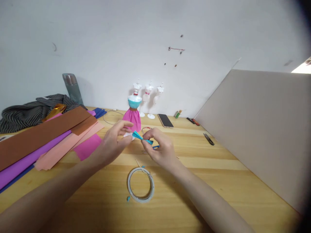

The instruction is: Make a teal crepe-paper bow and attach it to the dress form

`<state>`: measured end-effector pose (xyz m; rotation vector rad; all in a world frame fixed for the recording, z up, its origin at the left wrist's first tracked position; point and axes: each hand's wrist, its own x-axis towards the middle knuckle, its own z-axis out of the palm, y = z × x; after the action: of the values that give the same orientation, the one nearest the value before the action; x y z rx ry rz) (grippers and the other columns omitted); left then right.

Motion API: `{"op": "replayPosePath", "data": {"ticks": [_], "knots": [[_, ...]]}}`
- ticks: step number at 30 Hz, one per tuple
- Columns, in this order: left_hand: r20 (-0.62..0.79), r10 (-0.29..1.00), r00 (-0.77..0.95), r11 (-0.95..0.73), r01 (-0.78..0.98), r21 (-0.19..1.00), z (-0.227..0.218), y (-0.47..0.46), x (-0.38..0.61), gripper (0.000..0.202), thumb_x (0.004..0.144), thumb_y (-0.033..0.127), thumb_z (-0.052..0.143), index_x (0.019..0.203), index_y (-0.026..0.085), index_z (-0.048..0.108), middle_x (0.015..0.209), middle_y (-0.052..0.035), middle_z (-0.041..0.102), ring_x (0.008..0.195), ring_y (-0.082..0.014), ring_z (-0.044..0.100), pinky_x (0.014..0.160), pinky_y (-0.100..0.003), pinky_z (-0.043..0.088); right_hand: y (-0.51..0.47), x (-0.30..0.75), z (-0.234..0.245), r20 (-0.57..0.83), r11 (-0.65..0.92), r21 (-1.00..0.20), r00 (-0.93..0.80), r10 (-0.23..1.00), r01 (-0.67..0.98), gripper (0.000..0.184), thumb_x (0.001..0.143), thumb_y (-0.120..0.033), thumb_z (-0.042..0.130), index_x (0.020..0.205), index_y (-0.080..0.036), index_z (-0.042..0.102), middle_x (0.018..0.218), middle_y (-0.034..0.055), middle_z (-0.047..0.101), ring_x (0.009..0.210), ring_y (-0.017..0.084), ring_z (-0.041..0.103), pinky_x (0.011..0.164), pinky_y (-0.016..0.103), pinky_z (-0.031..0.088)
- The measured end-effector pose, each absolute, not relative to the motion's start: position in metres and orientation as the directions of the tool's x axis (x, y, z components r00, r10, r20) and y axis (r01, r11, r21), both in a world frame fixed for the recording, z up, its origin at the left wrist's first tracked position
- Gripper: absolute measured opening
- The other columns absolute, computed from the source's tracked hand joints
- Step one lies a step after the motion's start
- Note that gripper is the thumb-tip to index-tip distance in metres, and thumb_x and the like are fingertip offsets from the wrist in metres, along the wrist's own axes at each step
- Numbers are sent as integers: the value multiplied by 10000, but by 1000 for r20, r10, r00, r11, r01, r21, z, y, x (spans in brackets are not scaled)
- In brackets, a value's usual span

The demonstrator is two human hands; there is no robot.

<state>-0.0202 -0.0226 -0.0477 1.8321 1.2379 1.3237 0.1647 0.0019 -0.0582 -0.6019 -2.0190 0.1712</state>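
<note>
My right hand (160,147) pinches a small blue pleated paper bow (137,135) between thumb and fingertips, near its middle. One fanned end of the bow points toward my left hand (114,137). That hand is open, its thumb and fingers apart beside the bow. Behind both hands stands a mini dress form wearing a pink paper skirt (132,119) and a blue-and-white top (134,101). Its white base (128,136) is partly hidden by my left hand. On the table in front of my hands lies a roll of double-sided tape (129,186).
Coloured paper sheets (60,134) and striped cloth (24,111) cover the left side, by a bottle (73,89). More white dress forms (159,92) line the wall. A phone (165,120) and snips (209,139) lie to the right, near a white panel (264,129).
</note>
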Motion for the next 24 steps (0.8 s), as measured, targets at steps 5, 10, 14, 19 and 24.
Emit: {"op": "replayPosePath", "data": {"ticks": [5,10,14,19,24], "knots": [[-3,975,221,37,-149,988,-61,-24,-4,364,680,455,724,853,142,654,673,-9,595,594,-123,539,596,-266,450,2,163,-61,785,825,-447,-289,547,346,101,844,-174,569,750,-207,551,691,13,602,652,157,570,630,302,460],[-12,990,137,48,-261,964,-68,-28,5,289,647,397,758,675,139,629,486,41,492,476,-78,427,503,-219,349,1,160,-70,818,874,-348,-345,460,340,80,860,-148,565,801,-201,566,709,31,620,677,169,594,623,296,473],[-5,995,97,33,-290,957,-69,-28,4,281,658,366,746,590,137,598,462,40,470,467,-71,396,479,-215,315,2,159,-72,825,893,-304,-376,421,332,74,862,-130,573,828,-196,576,725,49,629,695,180,599,625,299,481],[-36,994,105,68,-315,947,-72,-27,5,308,662,358,740,540,137,563,453,30,476,455,-68,397,466,-213,307,7,162,-71,801,908,-272,-449,397,319,64,897,-175,541,855,-204,580,772,64,636,755,193,601,697,333,501],[-39,997,68,61,-372,926,-70,-22,2,315,667,362,745,549,136,560,474,35,467,463,-63,397,460,-199,311,8,166,-70,741,913,-246,-545,394,326,213,870,-322,609,1028,-178,601,925,116,665,891,242,614,797,391,501]]}}
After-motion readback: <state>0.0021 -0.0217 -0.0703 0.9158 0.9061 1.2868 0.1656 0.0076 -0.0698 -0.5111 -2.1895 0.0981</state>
